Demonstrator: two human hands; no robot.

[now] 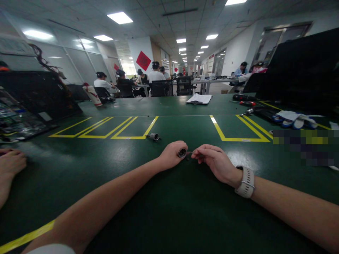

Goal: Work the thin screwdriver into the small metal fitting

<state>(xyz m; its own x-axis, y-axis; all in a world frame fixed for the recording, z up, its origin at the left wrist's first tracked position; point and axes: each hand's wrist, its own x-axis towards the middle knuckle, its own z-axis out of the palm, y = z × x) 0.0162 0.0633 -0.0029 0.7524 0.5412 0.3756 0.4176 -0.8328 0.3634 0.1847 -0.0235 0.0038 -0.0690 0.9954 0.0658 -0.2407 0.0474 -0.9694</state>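
Note:
My left hand [171, 156] is closed around a round, hollow metal part [182, 153], its open end turned to the right. A thin metal rod-like tool [189, 152] is pinched between the fingertips of my right hand [214, 163]. Its tip reaches the mouth of the metal part; how deep it goes, I cannot tell. Just below the two hands, a tiny dark piece [188, 159] lies on the green table [169, 218]. Farther off to the left, a second metal cylindrical part [153, 137] rests on its side by the yellow tape.
At the left edge lies another person's hand [12, 164]. Yellow tape outlines [246, 140] mark the table. A clipboard with papers [200, 98] sits at the back. To the right are a red screwdriver [247, 103], a power tool [250, 112] and gloves [295, 118]. Several people sit beyond.

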